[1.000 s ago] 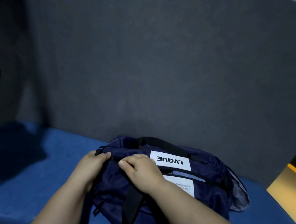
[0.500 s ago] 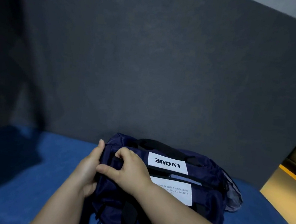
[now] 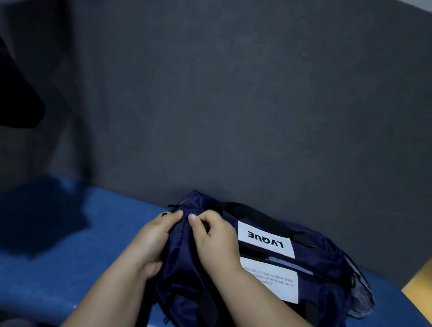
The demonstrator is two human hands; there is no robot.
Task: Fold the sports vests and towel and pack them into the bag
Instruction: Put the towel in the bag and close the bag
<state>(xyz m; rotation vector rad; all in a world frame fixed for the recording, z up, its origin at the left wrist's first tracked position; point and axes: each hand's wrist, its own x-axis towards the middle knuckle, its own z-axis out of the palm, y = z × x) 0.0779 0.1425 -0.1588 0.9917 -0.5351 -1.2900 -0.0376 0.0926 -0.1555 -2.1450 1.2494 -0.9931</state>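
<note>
Navy fabric bag [image 3: 188, 271] lies on the blue counter [image 3: 70, 241] against a grey wall, its long axis running left to right. Both hands work at its left end: the left hand [image 3: 154, 241] and the right hand [image 3: 215, 239] each pinch a fold of cloth, thumbs nearly touching. The zip line runs rightward from there, on the right hand's side. I cannot make out the zip pull. Grey cloth [image 3: 360, 296] pokes out at the far right end; whether it is vest or towel is unclear.

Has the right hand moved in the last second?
Yes: against the LVQUE label, the right hand shifted left and toward the wall.
</note>
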